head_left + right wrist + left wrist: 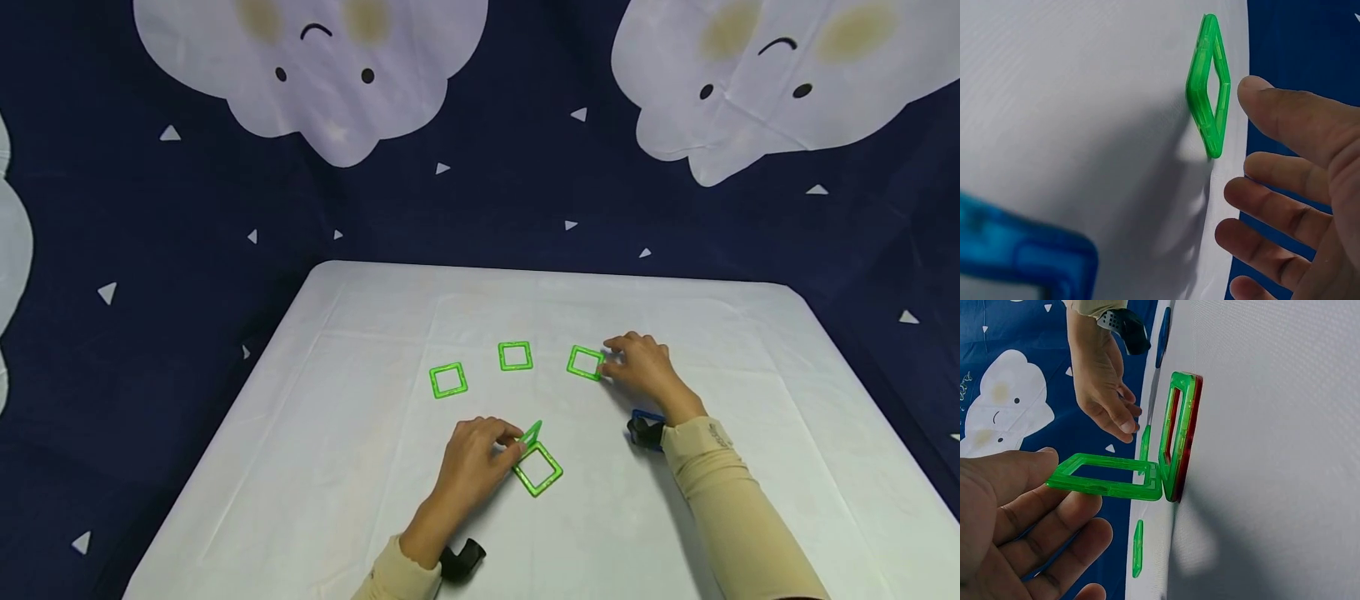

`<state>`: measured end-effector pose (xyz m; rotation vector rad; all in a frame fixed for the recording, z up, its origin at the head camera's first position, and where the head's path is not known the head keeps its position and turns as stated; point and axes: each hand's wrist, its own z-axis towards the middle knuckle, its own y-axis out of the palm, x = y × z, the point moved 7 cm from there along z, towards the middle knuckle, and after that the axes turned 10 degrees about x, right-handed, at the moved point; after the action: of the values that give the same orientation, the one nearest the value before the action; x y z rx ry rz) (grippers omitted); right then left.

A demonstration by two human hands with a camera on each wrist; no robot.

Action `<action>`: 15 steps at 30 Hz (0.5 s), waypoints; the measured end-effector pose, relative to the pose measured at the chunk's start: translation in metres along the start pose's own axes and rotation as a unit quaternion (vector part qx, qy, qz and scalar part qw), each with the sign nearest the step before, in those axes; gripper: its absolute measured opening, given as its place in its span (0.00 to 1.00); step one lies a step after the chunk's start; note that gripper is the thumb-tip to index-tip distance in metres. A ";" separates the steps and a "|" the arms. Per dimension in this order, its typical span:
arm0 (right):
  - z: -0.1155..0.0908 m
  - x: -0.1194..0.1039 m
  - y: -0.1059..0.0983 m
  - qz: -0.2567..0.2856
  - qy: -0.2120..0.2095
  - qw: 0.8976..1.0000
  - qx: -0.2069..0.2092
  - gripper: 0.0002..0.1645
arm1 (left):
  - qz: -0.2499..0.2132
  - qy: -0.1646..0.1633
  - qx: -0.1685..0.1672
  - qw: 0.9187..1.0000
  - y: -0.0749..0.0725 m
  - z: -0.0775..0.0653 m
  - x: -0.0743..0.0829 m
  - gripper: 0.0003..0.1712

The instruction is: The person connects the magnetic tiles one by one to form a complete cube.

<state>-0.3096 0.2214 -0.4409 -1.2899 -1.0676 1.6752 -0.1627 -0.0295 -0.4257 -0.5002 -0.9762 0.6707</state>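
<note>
My left hand pinches a green square magnetic tile between thumb and fingers. That tile stands up from one edge of a second green tile lying flat, touching it. Beneath the flat one, a red tile shows in the left wrist view. Farther off, my right hand hovers beside another flat green tile. In the right wrist view its thumb and fingers are spread, with a gap between them and this tile.
Two more green tiles, one at left and one at the middle, lie on the white table. A blue tile lies under the right wrist. Dark blue cloth with clouds hangs behind the table.
</note>
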 end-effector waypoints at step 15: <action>0.004 0.003 0.012 -0.021 0.007 1.000 -0.019 0.31 | 0.001 0.005 0.009 1.000 -0.004 -0.004 0.003 0.08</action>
<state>-0.3150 0.2185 -0.4525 -1.2916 -1.1160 1.6195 -0.1567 -0.0299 -0.4234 -0.4876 -0.9592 0.6777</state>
